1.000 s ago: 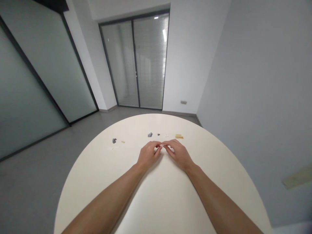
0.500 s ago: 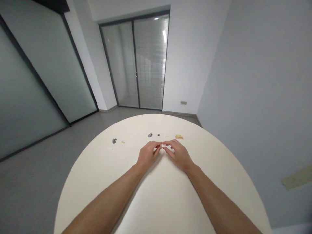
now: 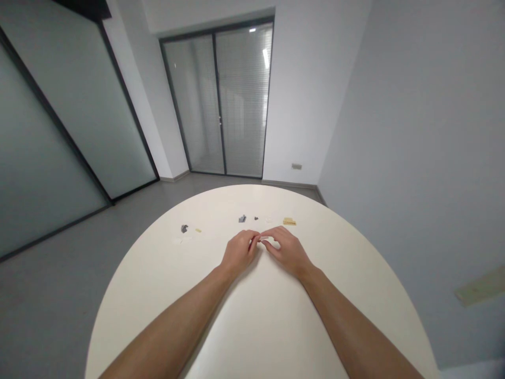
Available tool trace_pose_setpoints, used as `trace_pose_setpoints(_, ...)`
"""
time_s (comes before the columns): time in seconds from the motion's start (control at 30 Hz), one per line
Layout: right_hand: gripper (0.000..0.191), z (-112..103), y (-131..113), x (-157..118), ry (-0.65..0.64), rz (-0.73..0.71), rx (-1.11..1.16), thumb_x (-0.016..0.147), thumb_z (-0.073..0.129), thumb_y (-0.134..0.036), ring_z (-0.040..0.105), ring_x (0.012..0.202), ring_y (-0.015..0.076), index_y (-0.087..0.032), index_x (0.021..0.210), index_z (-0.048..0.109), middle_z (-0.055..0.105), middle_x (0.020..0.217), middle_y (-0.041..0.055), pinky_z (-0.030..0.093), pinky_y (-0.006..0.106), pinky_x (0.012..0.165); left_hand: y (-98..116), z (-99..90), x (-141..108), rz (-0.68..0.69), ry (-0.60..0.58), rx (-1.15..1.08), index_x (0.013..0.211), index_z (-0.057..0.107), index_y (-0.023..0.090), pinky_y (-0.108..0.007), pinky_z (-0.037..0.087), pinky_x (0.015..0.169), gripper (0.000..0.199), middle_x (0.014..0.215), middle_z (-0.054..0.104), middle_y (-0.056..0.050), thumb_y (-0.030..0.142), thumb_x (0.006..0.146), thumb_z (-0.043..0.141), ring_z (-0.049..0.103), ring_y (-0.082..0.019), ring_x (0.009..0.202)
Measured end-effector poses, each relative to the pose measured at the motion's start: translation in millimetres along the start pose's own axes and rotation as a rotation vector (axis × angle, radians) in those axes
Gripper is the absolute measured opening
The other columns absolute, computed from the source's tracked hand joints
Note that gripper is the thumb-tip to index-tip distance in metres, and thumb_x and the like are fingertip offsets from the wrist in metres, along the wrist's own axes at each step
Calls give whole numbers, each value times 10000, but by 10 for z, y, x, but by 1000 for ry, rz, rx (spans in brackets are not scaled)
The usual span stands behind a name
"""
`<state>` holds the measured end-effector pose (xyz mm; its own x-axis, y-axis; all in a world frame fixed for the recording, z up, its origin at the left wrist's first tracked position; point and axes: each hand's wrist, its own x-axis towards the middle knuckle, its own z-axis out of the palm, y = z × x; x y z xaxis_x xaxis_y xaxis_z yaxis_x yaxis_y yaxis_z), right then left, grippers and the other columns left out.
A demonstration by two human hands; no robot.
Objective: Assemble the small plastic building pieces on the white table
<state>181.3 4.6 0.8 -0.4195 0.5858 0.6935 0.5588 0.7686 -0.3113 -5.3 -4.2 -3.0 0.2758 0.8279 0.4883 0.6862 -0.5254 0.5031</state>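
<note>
Above the middle of the round white table (image 3: 260, 326), my two hands meet fingertip to fingertip at a small white piece (image 3: 264, 238). My left hand (image 3: 240, 251) is closed, pinching the piece's left end between thumb and fingers. From the other side, my right hand (image 3: 290, 251) has its forefinger and thumb curved about the piece, forefinger above and thumb below. The piece is too small and too covered by fingers for me to name its kind.
Beyond my hands lie a grey scrap (image 3: 242, 218), a tiny dark bit (image 3: 256, 218), a faint whitish piece (image 3: 269, 220) and yellow printed strips (image 3: 289, 221). To the left are a dark crumpled scrap (image 3: 184, 228) and a small yellowish piece (image 3: 198, 230).
My right thumb and fingertips have shifted slightly on the white piece, and less of the piece shows. Both hands stay in nearly the same place, and the scraps lie as before.
</note>
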Motion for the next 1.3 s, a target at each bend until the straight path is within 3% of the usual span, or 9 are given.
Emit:
trace_pose_setpoints(0.27,142,5,37,-4,44,1,-39,946,608,-296,660,931,212,-230,1049,680,735,977,52,538,368,831,-5,0,-12,24,58,-67,1098,635,208,-326,495,896,221,1022,713,-45,273,970,469,643,-182,968)
trace_pose_setpoints(0.43,139,2,36,-14,45,7,-42,940,620,-310,656,932,211,-224,1034,676,733,979,51,531,362,834,-31,16,-17,53,69,-46,1164,605,201,-330,507,891,279,1033,703,-45,182,892,544,645,-177,949)
trace_pose_setpoints(0.9,134,-32,-8,5,29,14,-50,963,583,-298,648,909,208,-229,976,697,737,922,43,511,361,842,-19,-8,-8,20,36,-39,1048,691,227,-310,502,886,249,1027,741,-30,328,986,472,666,-177,959)
trace_pose_setpoints(1.3,163,15,49,-9,25,29,-19,964,569,-285,655,930,199,-240,1075,680,737,987,46,545,351,832,27,-25,4,-85,2,2,997,680,230,-290,471,828,295,946,725,-18,368,1000,419,642,-167,897)
